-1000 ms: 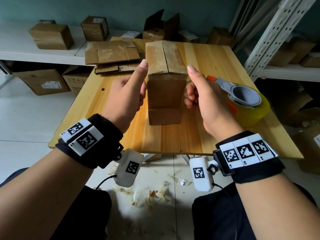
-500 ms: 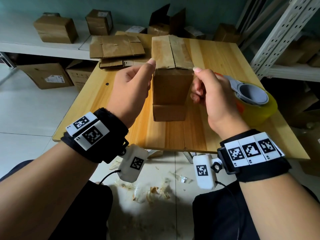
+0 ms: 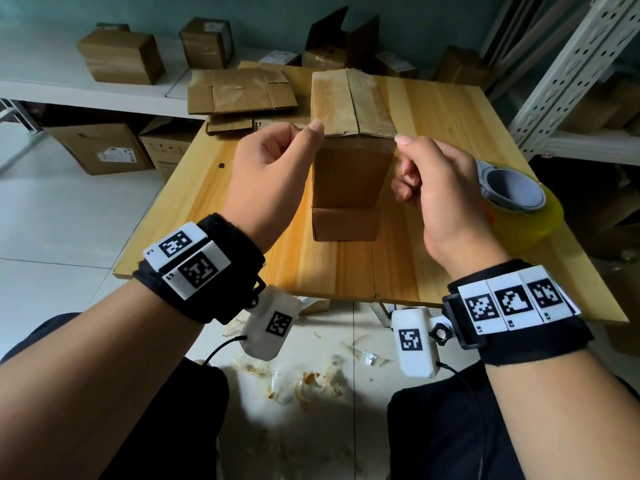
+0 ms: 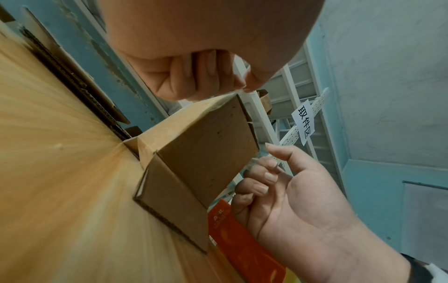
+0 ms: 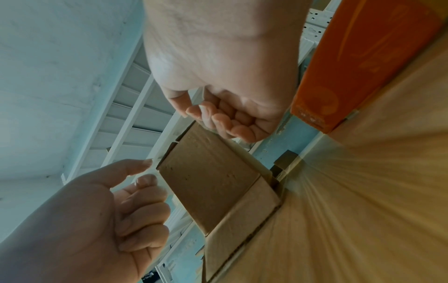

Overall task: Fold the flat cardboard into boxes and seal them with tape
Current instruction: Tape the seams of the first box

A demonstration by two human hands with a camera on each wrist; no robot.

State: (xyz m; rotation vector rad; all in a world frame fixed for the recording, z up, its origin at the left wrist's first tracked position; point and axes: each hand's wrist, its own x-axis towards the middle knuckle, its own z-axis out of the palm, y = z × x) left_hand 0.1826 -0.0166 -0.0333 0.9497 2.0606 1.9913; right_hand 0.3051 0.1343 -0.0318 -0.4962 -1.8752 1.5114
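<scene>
Box (image 3: 349,174) upright on table (image 3: 433,109), top flaps closed, a hand at each upper near corner.

Stands mid-table on one open end, lower front flap folded out toward the near edge, seam between the two top flaps running away from the camera. Left hand (image 3: 273,174) beside the upper left corner, fingers curled into the palm, thumb tip at the flap edge; whether anything is pinched there cannot be told. Right hand (image 3: 436,188) beside the upper right corner, likewise curled, thumb tip at the flap edge, grip also unclear. Tape dispenser (image 3: 516,199) with yellowish roll just right of the right hand. Flat cardboard (image 3: 239,91) stacked at the far left corner. Assembled boxes (image 3: 121,58) on a white shelf beyond.
</scene>
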